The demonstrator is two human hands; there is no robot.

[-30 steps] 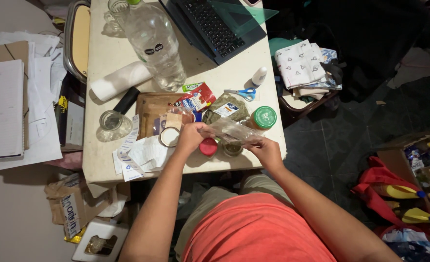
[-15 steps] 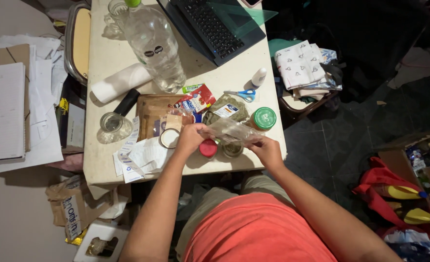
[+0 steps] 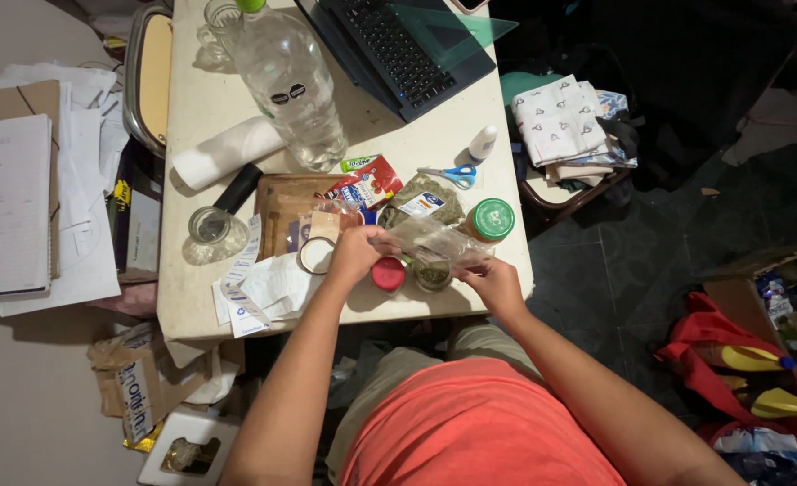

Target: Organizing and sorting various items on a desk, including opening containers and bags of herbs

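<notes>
My left hand and my right hand hold a clear plastic bag between them, one at each end, just above the near edge of the cream table. Under the bag stand a small open glass jar with dark green dried herb and a red lid. A jar with a green lid stands just behind my right hand. A larger bag of green herb lies behind the clear bag.
A big clear water bottle, a paper roll, an empty glass, a wooden tray, red snack packets, blue scissors, a white dropper bottle and a laptop crowd the table. Receipts lie left.
Both hands stay on the clear bag, with my right hand shifted slightly lower. The view has drifted a little.
</notes>
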